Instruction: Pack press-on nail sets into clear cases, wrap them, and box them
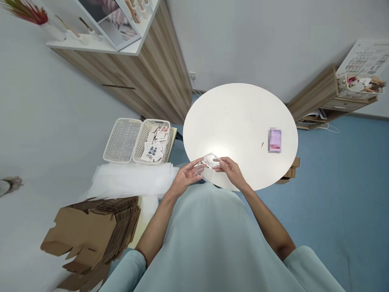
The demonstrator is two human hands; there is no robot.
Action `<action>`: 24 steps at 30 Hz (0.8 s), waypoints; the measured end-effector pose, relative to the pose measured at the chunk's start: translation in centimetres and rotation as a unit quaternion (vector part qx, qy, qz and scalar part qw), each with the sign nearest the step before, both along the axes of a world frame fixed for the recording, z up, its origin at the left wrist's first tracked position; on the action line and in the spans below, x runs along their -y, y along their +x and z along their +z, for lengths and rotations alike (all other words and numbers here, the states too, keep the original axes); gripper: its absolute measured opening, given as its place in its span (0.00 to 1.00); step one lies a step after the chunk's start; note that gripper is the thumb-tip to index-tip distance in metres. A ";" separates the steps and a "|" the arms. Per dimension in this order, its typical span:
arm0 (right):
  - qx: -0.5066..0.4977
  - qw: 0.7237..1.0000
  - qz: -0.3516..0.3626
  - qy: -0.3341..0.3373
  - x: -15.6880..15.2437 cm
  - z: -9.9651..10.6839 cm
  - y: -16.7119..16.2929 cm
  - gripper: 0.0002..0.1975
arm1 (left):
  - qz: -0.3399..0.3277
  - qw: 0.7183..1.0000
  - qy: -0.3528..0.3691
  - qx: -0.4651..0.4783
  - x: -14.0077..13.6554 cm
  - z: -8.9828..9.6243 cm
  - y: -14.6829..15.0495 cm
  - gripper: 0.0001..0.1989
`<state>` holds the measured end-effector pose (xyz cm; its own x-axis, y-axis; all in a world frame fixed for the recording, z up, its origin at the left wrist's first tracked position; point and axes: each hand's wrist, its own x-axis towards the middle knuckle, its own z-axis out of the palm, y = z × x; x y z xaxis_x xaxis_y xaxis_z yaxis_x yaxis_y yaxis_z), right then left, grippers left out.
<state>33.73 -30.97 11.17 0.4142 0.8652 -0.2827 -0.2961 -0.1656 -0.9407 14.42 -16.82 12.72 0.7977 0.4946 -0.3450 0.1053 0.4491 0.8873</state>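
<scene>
Over the near edge of the white oval table [240, 117], both hands hold a small clear plastic case [208, 173]. Its lid appears raised, with the two transparent halves at an angle. My left hand [186, 177] grips the case's left side, thumb toward the near edge and fingers along the far side. My right hand [230, 169] pinches the right side of the clear case near its lid. Some small pale or shiny detail shows in the middle of the case, too fine to make out.
On the table's right lies a blurred pink-purple packet [274, 140]. To the left, an open white basket [167, 151] holds several printed cards [153, 151]. White sheeting [130, 178] and stacked flat cardboard boxes [88, 231] lie nearer me. A wooden cabinet [161, 69] stands behind.
</scene>
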 end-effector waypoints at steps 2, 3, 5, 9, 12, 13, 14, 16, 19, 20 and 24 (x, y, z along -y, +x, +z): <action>0.028 0.999 -0.028 -0.018 -0.8 -0.5 -0.2 0.26 | 0.003 1.000 -0.008 0.001 0.1 -0.1 -0.5 0.40; 0.040 0.998 -0.036 -0.027 -1.2 -0.8 -0.2 0.26 | 0.003 1.000 -0.009 -0.002 0.2 -0.2 -0.7 0.40; 0.053 0.997 -0.036 -0.042 -1.9 -1.2 -0.1 0.26 | -0.005 1.000 -0.004 -0.015 0.1 -0.4 -1.3 0.41; 0.055 0.997 0.001 -0.055 -3.2 -1.5 0.3 0.27 | -0.021 0.998 0.008 -0.058 -0.7 -0.5 -2.3 0.39; 0.063 0.996 0.028 -0.058 -4.3 -1.6 0.2 0.27 | 0.006 0.997 0.025 -0.075 -1.8 -0.5 -2.4 0.38; 0.070 0.995 0.035 -0.060 -4.7 -1.6 0.1 0.27 | 0.010 0.997 0.032 -0.075 -2.3 -0.5 -2.4 0.38; 0.076 0.994 0.040 -0.063 -5.1 -1.6 -0.1 0.27 | 0.007 0.997 0.037 -0.074 -2.7 -0.6 -2.4 0.38; 0.089 0.993 0.043 -0.069 -6.1 -1.6 -0.4 0.26 | -0.004 0.997 0.041 -0.071 -3.7 -0.9 -2.6 0.36; 0.108 0.991 0.030 -0.072 -7.6 -1.7 -0.9 0.25 | 0.001 0.997 0.027 -0.072 -5.3 -1.5 -3.6 0.35; 0.125 0.989 0.026 -0.078 -8.0 -1.8 -1.1 0.24 | 0.008 0.997 0.019 -0.073 -5.8 -1.7 -4.0 0.36; 0.290 0.936 0.083 -0.185 -9.1 -3.9 -1.9 0.15 | 0.030 0.997 -0.016 -0.073 -7.7 -2.0 -6.3 0.37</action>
